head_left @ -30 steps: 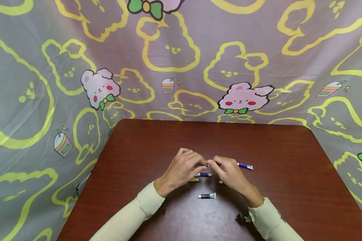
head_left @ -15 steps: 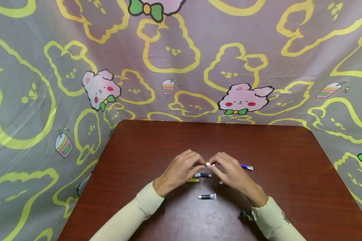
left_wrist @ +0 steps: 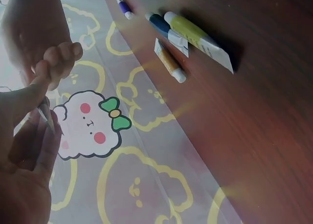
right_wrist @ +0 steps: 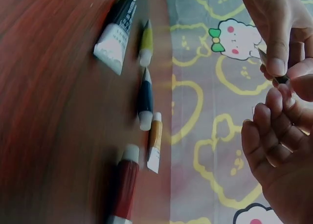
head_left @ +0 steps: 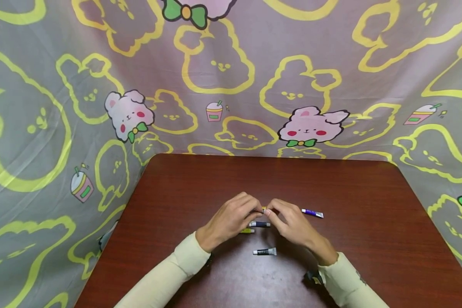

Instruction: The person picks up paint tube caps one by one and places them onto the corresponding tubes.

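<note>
A: L hand (head_left: 229, 218) had its fingers curled round a small tube (head_left: 262, 209), held just above the table (head_left: 369, 239), mid-centre.

B: And R hand (head_left: 292, 224) met it fingertip to fingertip, pinching the tube's end. Looked like cap work, twisting on or off; can't tell which.

A: Next move prob. needs a steady L grip while R turns the tip.

B: Head cam showed yellow tube (head_left: 247, 230), blue tube (head_left: 259, 223), black tube (head_left: 265, 251), then purple tube (head_left: 312, 212) far right.

A: R wrist cam added an orange tube (right_wrist: 155, 142) and a dark red tube (right_wrist: 125, 184), both hidden under the hands from above.
</note>
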The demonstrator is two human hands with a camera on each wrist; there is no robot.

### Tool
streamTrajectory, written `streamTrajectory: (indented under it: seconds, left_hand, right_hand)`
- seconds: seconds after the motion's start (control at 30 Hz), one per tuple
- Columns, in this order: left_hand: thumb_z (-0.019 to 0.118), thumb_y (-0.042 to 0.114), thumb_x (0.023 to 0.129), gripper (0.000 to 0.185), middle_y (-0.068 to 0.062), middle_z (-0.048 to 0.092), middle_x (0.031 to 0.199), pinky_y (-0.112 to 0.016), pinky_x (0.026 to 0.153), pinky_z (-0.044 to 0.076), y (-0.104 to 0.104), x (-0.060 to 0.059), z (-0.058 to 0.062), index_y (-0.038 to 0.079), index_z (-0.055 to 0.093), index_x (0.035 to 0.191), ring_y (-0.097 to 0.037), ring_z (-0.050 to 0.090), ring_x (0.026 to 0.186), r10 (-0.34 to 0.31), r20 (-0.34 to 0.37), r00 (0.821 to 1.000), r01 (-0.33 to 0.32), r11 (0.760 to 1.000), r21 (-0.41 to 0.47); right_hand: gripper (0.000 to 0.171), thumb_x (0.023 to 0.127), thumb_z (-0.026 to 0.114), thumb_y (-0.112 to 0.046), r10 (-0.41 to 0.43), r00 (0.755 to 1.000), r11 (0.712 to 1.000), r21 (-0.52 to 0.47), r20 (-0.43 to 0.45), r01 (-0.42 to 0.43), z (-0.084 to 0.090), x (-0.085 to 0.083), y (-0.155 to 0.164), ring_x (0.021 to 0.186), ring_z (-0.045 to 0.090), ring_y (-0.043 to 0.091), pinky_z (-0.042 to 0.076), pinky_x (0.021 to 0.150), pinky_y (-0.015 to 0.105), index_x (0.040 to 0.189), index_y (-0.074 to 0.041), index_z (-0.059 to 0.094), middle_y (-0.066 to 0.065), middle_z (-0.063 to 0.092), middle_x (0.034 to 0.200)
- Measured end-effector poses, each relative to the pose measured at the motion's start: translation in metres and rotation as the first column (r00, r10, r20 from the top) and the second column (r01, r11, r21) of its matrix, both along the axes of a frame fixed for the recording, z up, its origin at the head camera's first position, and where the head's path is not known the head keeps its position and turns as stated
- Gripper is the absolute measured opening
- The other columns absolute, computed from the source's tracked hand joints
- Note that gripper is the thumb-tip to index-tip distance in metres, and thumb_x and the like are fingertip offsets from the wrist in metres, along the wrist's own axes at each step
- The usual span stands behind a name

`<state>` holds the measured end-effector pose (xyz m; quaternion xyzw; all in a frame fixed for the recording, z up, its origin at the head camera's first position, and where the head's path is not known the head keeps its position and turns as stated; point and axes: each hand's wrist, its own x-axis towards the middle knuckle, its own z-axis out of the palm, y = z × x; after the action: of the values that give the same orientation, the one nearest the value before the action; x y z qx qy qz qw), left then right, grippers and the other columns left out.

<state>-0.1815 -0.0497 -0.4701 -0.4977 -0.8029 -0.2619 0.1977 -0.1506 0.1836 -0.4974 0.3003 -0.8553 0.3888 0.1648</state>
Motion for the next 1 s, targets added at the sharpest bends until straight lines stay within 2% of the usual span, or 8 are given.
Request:
streamTrajectory:
  seconds: [0.13,0.3,0.4,0.47,0.53,0.67,0.87,1.0]
  left_hand:
    - [0.084,0.015,0.097,0.016,0.005,0.07,0.098,-0.021,0.082,0.055,0.001,-0.001,-0.002,0.013,0.068,0.099,-0.009,0.064,0.093,0.006,-0.108,0.994,-0.006,1.0,-0.001]
    - [0.08,0.018,0.101,0.014,0.005,0.068,0.098,-0.021,0.08,0.055,0.003,-0.002,-0.005,0.013,0.067,0.098,-0.009,0.063,0.091,0.026,-0.202,0.979,-0.033,0.999,-0.03]
    - [0.078,0.018,0.103,0.014,0.005,0.067,0.098,-0.022,0.081,0.055,0.004,-0.003,-0.006,0.013,0.066,0.098,-0.01,0.064,0.091,0.034,-0.228,0.973,-0.044,0.998,-0.041]
    - [0.077,0.017,0.103,0.013,0.005,0.068,0.098,-0.023,0.081,0.055,0.004,-0.003,-0.007,0.013,0.066,0.097,-0.01,0.064,0.092,0.037,-0.234,0.971,-0.048,0.998,-0.042]
    - [0.077,0.017,0.103,0.013,0.005,0.069,0.098,-0.023,0.082,0.056,0.004,-0.003,-0.008,0.013,0.066,0.097,-0.011,0.065,0.093,0.044,-0.224,0.974,-0.054,0.998,-0.038]
    - [0.077,0.017,0.103,0.01,0.005,0.07,0.1,-0.023,0.084,0.056,0.002,-0.003,-0.01,0.014,0.068,0.099,-0.01,0.065,0.094,0.064,-0.179,0.982,-0.069,0.997,-0.027]
    - [0.084,0.011,0.097,0.015,0.005,0.072,0.099,-0.027,0.083,0.057,-0.006,-0.011,-0.017,0.014,0.07,0.101,-0.011,0.065,0.093,0.116,-0.057,0.992,-0.118,0.992,-0.032]
    - [0.087,0.009,0.093,0.02,0.004,0.074,0.097,-0.031,0.081,0.057,-0.013,-0.021,-0.027,0.014,0.069,0.102,-0.014,0.065,0.09,0.2,0.031,0.979,-0.199,0.979,-0.053]
  right_hand:
    - [0.021,0.105,0.066,-0.006,-0.011,0.999,1.0,-0.027,0.044,0.013,0.0,0.002,-0.001,0.079,0.059,0.0,0.054,0.07,0.035,0.092,-0.022,0.068,-0.013,0.063,0.085]
    - [0.022,0.106,0.065,-0.009,-0.032,0.994,0.999,-0.03,0.105,0.036,0.0,0.003,-0.001,0.077,0.057,0.0,0.051,0.069,0.028,0.091,-0.025,0.067,-0.012,0.063,0.082]
    - [0.022,0.108,0.064,-0.014,-0.04,0.978,0.997,-0.06,0.207,0.054,0.002,0.005,-0.002,0.067,0.057,-0.001,0.051,0.061,0.025,0.09,-0.025,0.067,-0.005,0.065,0.08]
    - [0.022,0.11,0.063,-0.018,-0.055,0.96,0.994,-0.08,0.274,0.079,0.003,0.006,-0.002,0.065,0.058,0.001,0.051,0.06,0.025,0.089,-0.025,0.069,-0.001,0.067,0.08]
    - [0.02,0.11,0.064,-0.022,-0.069,0.94,0.989,-0.101,0.334,0.108,0.004,0.006,-0.003,0.067,0.062,0.003,0.054,0.061,0.026,0.091,-0.023,0.072,0.0,0.07,0.083]
    - [0.016,0.108,0.069,-0.025,-0.113,0.923,0.98,-0.112,0.368,0.165,0.005,0.006,-0.003,0.085,0.071,0.01,0.058,0.076,0.028,0.098,-0.017,0.078,-0.005,0.077,0.093]
    - [0.005,0.104,0.075,-0.02,-0.184,0.936,0.972,-0.088,0.302,0.219,0.006,0.003,0.002,0.095,0.074,0.01,0.064,0.085,0.037,0.101,-0.018,0.078,-0.007,0.078,0.1]
    - [0.004,0.101,0.078,-0.016,-0.222,0.945,0.969,-0.057,0.239,0.242,0.003,0.001,0.006,0.091,0.072,0.007,0.064,0.082,0.041,0.098,-0.018,0.076,-0.008,0.077,0.097]
